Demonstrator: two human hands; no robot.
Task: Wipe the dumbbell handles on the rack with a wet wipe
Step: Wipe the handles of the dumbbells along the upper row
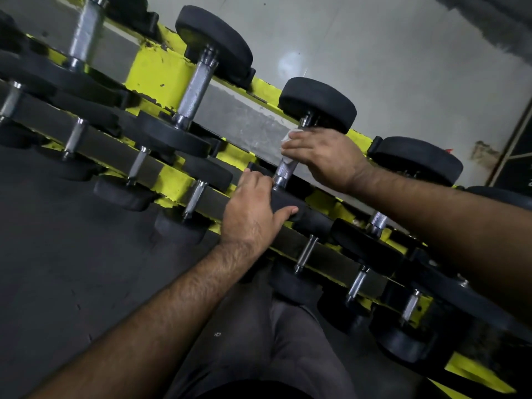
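The right hand (325, 159) curls around a white wet wipe (289, 136) on a knurled chrome dumbbell handle (283, 171) — black round heads at both ends — on the yellow rack (161, 73). Just below it, the left hand (253, 210) grips the near head (288, 203). Four upper-tier dumbbells are visible; the lower row is too cluttered to count.

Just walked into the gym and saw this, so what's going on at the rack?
A person is cleaning dumbbells on a yellow rack. Their right hand holds a white wet wipe around the upper part of one dumbbell's metal handle. The left hand grips that dumbbell's near black head, steadying it.
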